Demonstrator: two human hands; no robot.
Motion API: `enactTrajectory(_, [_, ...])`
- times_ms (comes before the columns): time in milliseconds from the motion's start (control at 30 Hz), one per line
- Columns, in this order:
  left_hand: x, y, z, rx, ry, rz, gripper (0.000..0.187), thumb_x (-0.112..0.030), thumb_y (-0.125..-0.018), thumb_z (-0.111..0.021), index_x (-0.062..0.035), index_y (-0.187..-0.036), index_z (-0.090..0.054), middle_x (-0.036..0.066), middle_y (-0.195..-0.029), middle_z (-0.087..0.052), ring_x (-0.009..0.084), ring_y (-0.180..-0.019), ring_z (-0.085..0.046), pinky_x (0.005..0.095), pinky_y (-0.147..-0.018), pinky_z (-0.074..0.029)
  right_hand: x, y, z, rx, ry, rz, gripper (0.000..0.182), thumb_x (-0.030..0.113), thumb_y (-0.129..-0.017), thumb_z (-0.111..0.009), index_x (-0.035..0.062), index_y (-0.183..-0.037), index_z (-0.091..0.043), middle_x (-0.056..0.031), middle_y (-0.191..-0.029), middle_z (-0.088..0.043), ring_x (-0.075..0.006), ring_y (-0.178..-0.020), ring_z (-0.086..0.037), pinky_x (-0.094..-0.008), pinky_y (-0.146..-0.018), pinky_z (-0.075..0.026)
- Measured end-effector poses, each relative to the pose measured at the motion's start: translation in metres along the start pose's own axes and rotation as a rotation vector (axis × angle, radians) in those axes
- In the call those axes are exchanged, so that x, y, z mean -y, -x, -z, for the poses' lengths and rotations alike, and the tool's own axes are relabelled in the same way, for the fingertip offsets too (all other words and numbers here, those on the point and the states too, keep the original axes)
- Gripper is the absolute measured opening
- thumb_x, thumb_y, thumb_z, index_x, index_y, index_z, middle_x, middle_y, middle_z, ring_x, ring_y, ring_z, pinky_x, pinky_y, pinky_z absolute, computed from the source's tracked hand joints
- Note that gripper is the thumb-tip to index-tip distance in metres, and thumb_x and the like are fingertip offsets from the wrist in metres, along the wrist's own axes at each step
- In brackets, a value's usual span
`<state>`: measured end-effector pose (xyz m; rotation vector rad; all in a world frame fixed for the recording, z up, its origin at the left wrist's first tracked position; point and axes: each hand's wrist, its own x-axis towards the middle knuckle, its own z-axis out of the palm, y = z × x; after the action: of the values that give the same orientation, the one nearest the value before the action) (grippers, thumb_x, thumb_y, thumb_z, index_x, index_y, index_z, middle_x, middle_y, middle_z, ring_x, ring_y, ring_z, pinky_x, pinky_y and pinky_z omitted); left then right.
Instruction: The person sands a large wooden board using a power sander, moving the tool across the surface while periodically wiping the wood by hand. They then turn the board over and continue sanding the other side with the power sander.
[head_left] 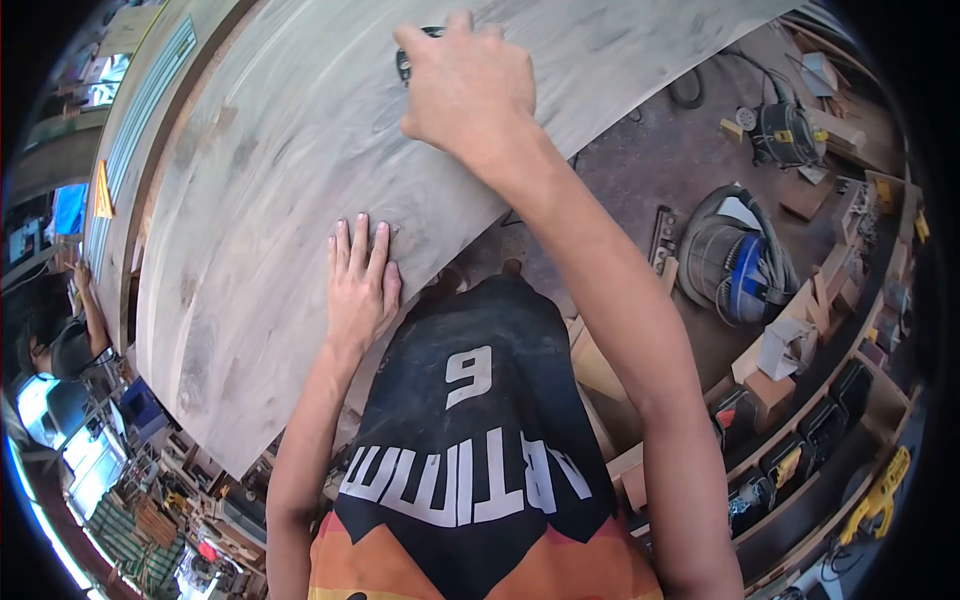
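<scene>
A large grey wooden panel [270, 200] fills the upper left of the head view, its surface dusty. My left hand [360, 280] lies flat on it near the front edge, fingers together and stretched out. Farther out, my right hand [470, 90] is closed over a small dark tool [403, 66] that presses on the panel; only a bit of the tool shows past my fingers.
A blue and grey shop vacuum [735, 265] stands on the floor at right, another machine [785, 130] behind it. Shelves with tool cases [800, 450] run along the lower right. A person [55, 345] sits at far left beside cluttered benches.
</scene>
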<state>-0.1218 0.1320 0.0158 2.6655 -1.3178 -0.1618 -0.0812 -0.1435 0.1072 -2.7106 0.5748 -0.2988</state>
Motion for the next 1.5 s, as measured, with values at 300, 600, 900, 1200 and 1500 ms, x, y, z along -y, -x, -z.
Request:
enactTrajectory(300, [-0.025,-0.002,0.013,0.110,-0.076,0.152,0.073,-0.005,-0.086,-0.062,-0.0098,-0.156,-0.043,0.025,-0.158,-0.041,0.0462,-0.142,-0.044,0.0494,-0.113,-0.044,0.003,-0.004,-0.008,0.001,-0.022,0.091,0.039,0.024,-0.081,-0.074,0.0152,-0.119,-0.070,-0.0199,-0.116,-0.064,-0.0369,-0.101,-0.067,-0.0464,-0.063,-0.058])
enactTrajectory(600, [-0.031,0.003,0.006,-0.024,-0.068,0.150,0.074,0.000,-0.078,-0.065,-0.0177,-0.149,-0.055,0.022,-0.151,-0.048,0.0449,-0.135,-0.048,0.0512,-0.112,-0.042,-0.002,0.005,0.011,-0.076,-0.120,0.108,0.033,0.016,-0.079,-0.070,0.0100,-0.111,-0.068,-0.0253,-0.103,-0.072,-0.0394,-0.099,-0.072,-0.0491,-0.081,-0.059])
enactTrajectory(900, [-0.014,0.000,-0.001,-0.181,0.025,0.090,0.069,0.000,-0.078,-0.064,-0.0211,-0.144,-0.061,0.016,-0.139,-0.056,0.0403,-0.127,-0.051,0.0503,-0.105,-0.041,0.019,0.020,-0.003,0.026,0.040,0.100,0.047,0.029,-0.076,-0.079,0.0182,-0.121,-0.069,-0.0215,-0.120,-0.065,-0.0396,-0.106,-0.069,-0.0455,-0.078,-0.061])
enactTrajectory(1200, [-0.005,0.007,-0.014,-0.251,-0.025,0.000,0.057,-0.005,-0.085,-0.064,-0.0218,-0.139,-0.065,0.014,-0.138,-0.058,0.0377,-0.126,-0.051,0.0490,-0.103,-0.040,0.033,0.028,0.005,0.036,0.099,-0.069,0.055,0.026,-0.076,-0.072,0.0235,-0.131,-0.065,-0.0215,-0.123,-0.065,-0.0407,-0.107,-0.069,-0.0505,-0.087,-0.058])
enactTrajectory(1500, [0.011,-0.003,-0.013,-0.286,0.135,-0.034,0.054,-0.005,-0.079,-0.065,-0.0141,-0.133,-0.068,0.017,-0.137,-0.058,0.0387,-0.127,-0.051,0.0494,-0.100,-0.042,0.023,0.018,0.007,0.011,0.137,-0.133,0.053,0.031,-0.071,-0.081,0.0174,-0.120,-0.066,-0.0210,-0.123,-0.065,-0.0398,-0.107,-0.070,-0.0464,-0.086,-0.058])
